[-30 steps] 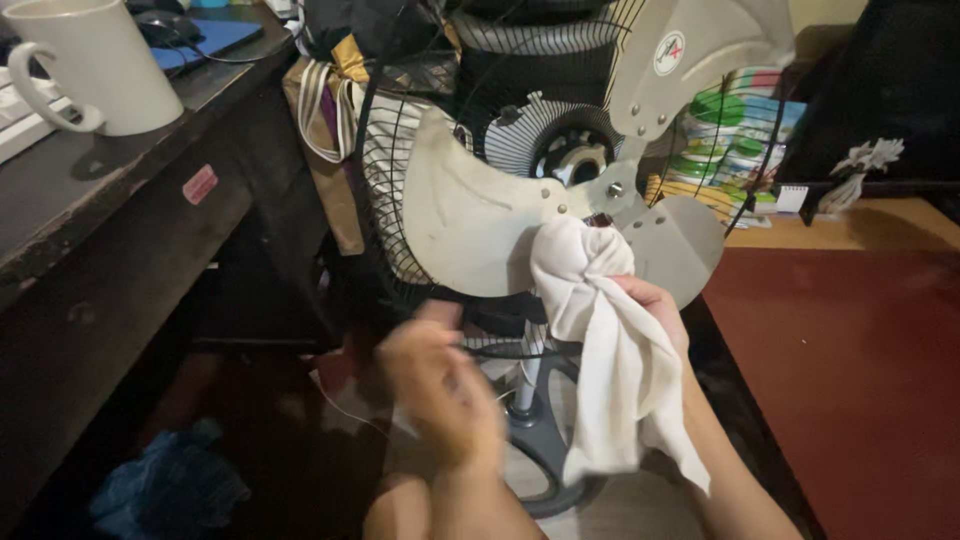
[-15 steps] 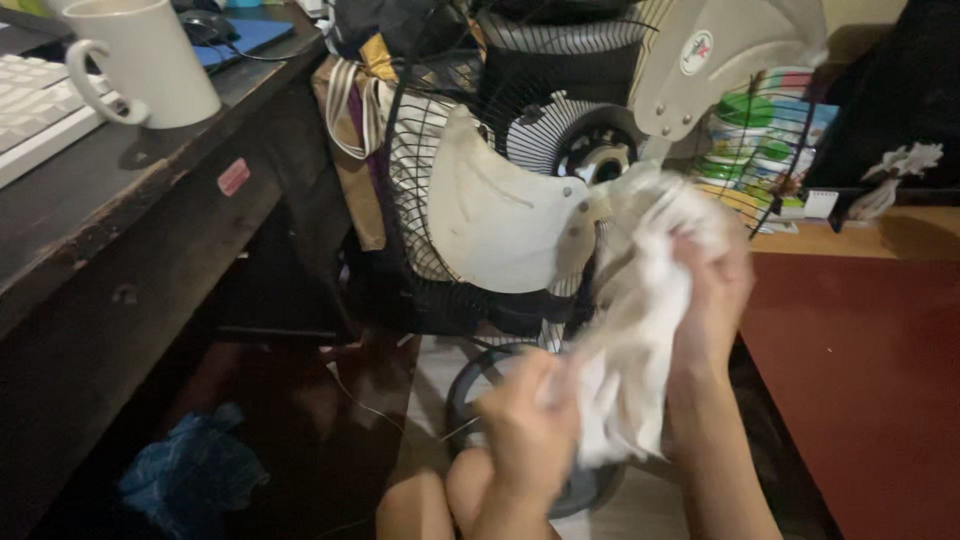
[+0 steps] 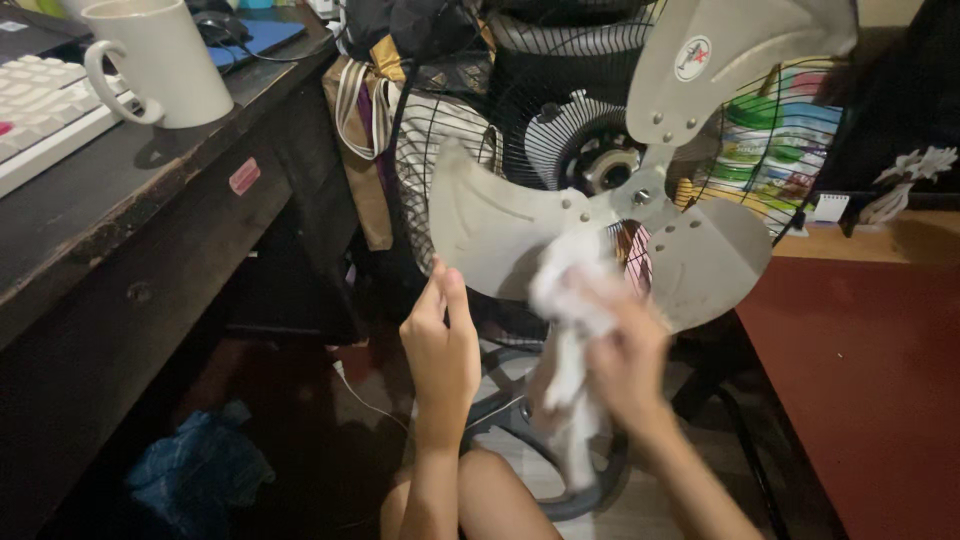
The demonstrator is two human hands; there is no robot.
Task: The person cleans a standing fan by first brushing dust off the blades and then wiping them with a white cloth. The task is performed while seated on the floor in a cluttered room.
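change: since half a second ago the right hand (image 3: 625, 365) has dropped with the white cloth (image 3: 565, 300) from the hub area to the lower edge of the left fan blade (image 3: 500, 232); the left hand (image 3: 440, 345) has come up from low centre to that blade's bottom rim; blades rotated a bit.
key relation: left fan blade lies at 12 o'clock from the left hand and about 10 o'clock from the right hand; blade's long axis runs roughly left-right out from the hub (image 3: 640, 197). Left hand is nearer the blade's outer part, right hand nearer its root.
left grip: fingers straight and close together, pointing up, tips at the blade's lower edge; touching or just short of it, cannot tell. Holds nothing.
right grip: closed round the bunched cloth, blurred; cloth top pressed on the blade near the hub, tail hanging down at 6 o'clock.
fan: grey three-blade fan, front guard off, black wire rear guard (image 3: 440, 130) behind; upper blade (image 3: 730, 50) at 1 o'clock of hub, right blade (image 3: 715, 262) at 4 o'clock. Round fan base (image 3: 520, 420) on the floor below the hands.
desk: dark desk (image 3: 120, 210) at 9 to 10 o'clock, carrying a white mug (image 3: 165, 62) and a white keyboard (image 3: 35, 110).
other: blue rag (image 3: 200, 470) on the floor at 8 o'clock; red mat (image 3: 860, 380) at 3 o'clock; person's knee (image 3: 490, 500) at 6 o'clock.
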